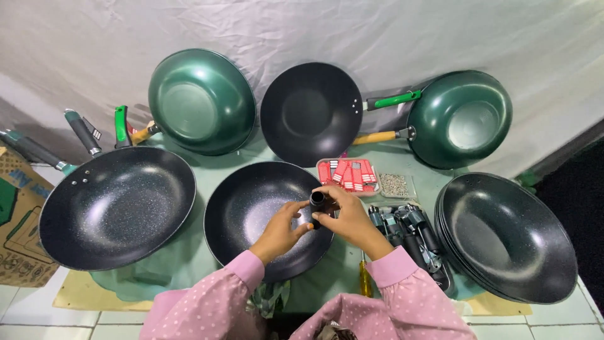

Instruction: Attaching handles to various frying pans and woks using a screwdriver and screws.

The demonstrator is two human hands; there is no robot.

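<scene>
Both my hands meet over the right rim of a black speckled wok [251,201] lying in front of me. My right hand [350,217] grips a short black tube-shaped handle [317,203] from the right. My left hand [282,228] pinches the same handle from the left. The handle's open end faces up. It stands at the wok's edge; whether it touches the rim I cannot tell. Pink dotted sleeves cover both forearms.
A big black wok [116,208] lies at left, and a stack of black woks [506,236] at right. At the back lean two green woks [201,101] [462,116] and a black one [311,113]. A tray of red packets [348,175], a tray of screws [394,185], a pile of black handles [415,236] and a yellow screwdriver [365,280] lie beside my right hand.
</scene>
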